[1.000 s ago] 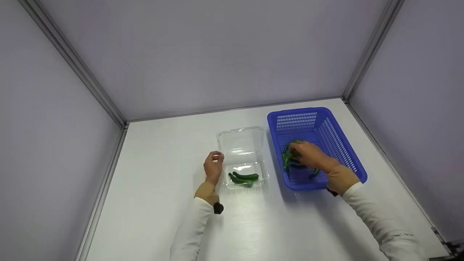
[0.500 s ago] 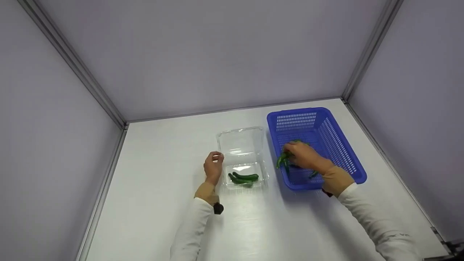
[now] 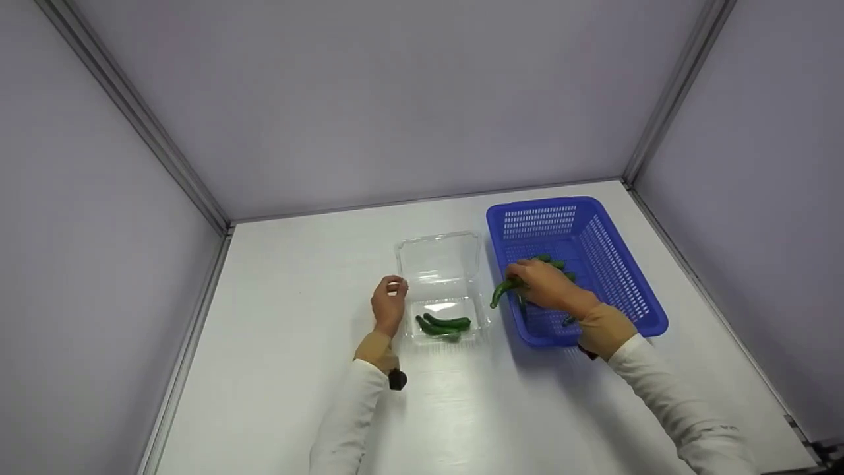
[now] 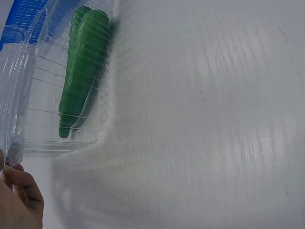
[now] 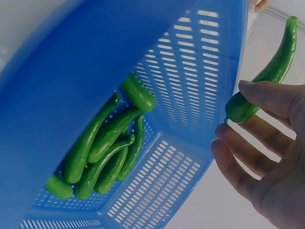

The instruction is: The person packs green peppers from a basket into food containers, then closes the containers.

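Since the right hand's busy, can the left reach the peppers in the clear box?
Probably yes: the lid is open and the left hand close, though its fingers pinch the box.

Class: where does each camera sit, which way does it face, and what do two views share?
Head: on the head, facing forward and down at the clear container and blue basket; left hand, right hand and sleeves show.
Left wrist: on that wrist, facing the green peppers in the container; left hand lower left.
Right wrist: on that wrist, facing into the basket; right hand at right, left fingertips at top.
Shared: both wrist views include the basket.
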{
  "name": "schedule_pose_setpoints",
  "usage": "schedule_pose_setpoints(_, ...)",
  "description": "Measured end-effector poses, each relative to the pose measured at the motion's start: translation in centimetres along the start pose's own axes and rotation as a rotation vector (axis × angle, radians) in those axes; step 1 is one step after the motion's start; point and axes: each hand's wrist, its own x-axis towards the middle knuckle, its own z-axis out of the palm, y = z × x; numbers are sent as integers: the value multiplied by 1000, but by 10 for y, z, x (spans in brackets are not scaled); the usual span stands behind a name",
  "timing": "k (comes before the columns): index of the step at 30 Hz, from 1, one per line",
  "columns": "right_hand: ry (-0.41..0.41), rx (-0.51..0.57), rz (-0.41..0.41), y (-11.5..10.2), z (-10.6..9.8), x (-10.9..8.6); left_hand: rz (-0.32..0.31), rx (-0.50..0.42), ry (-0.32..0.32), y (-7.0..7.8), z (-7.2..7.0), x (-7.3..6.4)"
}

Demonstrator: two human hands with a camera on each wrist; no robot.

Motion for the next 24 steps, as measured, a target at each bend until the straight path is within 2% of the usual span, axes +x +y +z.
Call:
schedule_pose_setpoints(7,11,0,-19,-4,3,4,-29,1,-7,0,1,1)
schedule_pose_setpoints(11,22,5,-24,-8,6,4,-11,7,2,-1,2,1)
schedule_pose_setpoints(18,61,7,-80,-15,13,9,12,14,12,-1,4,1)
schedule_pose_setpoints(24,10,0,-56,-26,19,16,12,-4,9,0,5,0)
